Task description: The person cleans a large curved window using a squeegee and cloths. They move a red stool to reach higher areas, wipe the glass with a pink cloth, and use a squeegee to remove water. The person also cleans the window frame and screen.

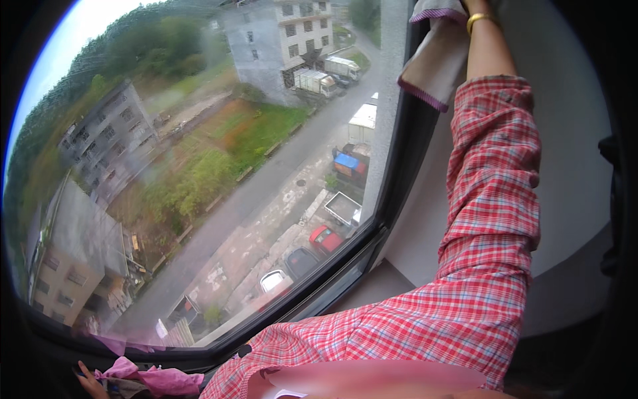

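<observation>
My right arm, in a red plaid sleeve, reaches up along the window's right side. At the top edge, my right hand (472,6) is mostly cut off by the picture, with a yellow bangle at the wrist. A pale cloth with purple stitched edging (432,62) hangs from it against the black window frame (406,169). Low at the far left, what appears to be my left hand (90,383) shows only in part, beside a bunched pink cloth (172,381) and a grey-brown cloth (124,388). What its fingers hold is unclear.
A large glass pane (239,164) with droplets and smears fills the left. Beyond it, far below, lie a road, parked vehicles and buildings. A pale wall (558,149) stands right of my arm. The lower frame (304,294) runs slantwise past my shoulder.
</observation>
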### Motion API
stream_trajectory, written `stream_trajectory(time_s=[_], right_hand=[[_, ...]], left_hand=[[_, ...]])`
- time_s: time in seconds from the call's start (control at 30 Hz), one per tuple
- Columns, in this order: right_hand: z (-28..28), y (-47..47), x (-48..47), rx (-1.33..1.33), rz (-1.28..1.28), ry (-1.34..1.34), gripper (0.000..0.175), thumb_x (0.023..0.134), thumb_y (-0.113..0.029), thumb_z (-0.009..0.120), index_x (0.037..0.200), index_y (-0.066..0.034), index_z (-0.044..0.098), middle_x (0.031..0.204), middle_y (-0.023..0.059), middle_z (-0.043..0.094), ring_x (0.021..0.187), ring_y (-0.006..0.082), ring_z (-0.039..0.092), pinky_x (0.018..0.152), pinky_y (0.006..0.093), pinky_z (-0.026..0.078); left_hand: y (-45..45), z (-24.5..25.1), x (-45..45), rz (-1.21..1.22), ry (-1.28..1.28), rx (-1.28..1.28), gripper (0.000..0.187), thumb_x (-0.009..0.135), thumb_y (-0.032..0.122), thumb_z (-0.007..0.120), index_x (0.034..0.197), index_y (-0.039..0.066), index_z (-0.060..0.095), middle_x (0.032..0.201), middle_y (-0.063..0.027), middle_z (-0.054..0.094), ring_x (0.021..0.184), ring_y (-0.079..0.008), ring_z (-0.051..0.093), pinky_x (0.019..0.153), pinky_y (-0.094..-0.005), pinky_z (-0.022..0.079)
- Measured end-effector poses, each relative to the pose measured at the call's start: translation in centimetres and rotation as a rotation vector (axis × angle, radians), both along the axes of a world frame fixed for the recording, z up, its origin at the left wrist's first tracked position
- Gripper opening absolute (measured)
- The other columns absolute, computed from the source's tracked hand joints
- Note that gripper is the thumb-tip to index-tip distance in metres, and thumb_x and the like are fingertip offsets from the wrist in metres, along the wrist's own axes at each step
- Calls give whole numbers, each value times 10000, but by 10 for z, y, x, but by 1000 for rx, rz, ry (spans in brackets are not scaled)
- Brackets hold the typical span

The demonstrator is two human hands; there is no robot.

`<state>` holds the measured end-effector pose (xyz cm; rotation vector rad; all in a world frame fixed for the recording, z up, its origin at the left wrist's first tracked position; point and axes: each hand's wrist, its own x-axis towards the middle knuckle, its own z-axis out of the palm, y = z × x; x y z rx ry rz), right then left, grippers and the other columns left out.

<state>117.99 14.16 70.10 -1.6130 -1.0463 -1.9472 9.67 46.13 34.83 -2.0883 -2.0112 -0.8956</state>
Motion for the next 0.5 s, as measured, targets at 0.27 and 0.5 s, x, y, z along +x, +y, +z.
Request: stream_trajectory(time_s=[0.27, 0.5], right_hand=[[-293, -17, -49, 142, -359, 270, 416, 866, -303, 596, 1258, -175, 547, 1295, 242, 452, 1107, 422, 507, 863, 503, 476], [-445, -37, -94, 59, -118, 760, 507, 839, 28, 479, 1316, -132, 545, 1330, 173, 518, 1219, 359, 495, 1013, 409, 426]], left_hand=[[-10, -2, -14, 28, 42, -12, 456, 1022, 231, 397, 1373, -59, 400, 1439, -255, 367, 1338, -329, 347, 1129, -359, 223], [-20, -22, -3, 37, 74, -23, 446, 1027, 212, 376, 1396, -38, 388, 1470, -243, 336, 1369, -317, 316, 1147, -354, 199]])
